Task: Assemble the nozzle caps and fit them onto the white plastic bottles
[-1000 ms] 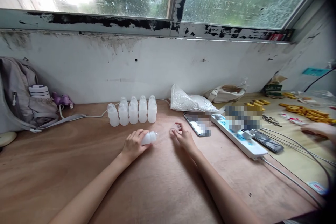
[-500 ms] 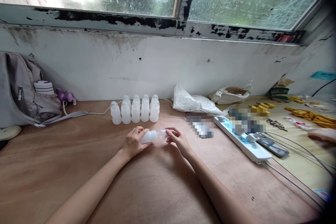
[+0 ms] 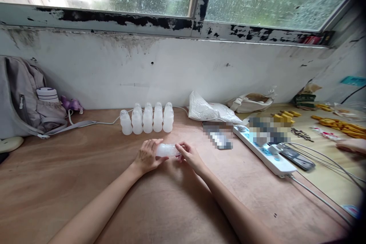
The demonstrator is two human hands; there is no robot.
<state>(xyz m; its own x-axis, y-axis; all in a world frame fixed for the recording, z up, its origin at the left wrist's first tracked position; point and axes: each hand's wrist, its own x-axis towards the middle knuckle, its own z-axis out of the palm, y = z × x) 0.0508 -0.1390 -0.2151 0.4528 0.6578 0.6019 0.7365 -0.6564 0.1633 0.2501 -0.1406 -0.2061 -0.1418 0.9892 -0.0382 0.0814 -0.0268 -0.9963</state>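
Bottle (image 3: pixel 166 150) lies sideways, gripped by the left hand (image 3: pixel 147 156) so its neck faces right. Right hand (image 3: pixel 188 155) pinches its cap end.

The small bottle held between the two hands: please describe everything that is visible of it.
The small bottle is milky white and translucent and looks like soft plastic. It lies on its side, just above the wooden table, its neck end pointing to the right. The left hand wraps its base and body. The fingers of the right hand pinch its neck end, hiding any cap. No label shows, and I cannot tell whether it holds anything. It is nearer the camera than the row of similar upright bottles by the wall.
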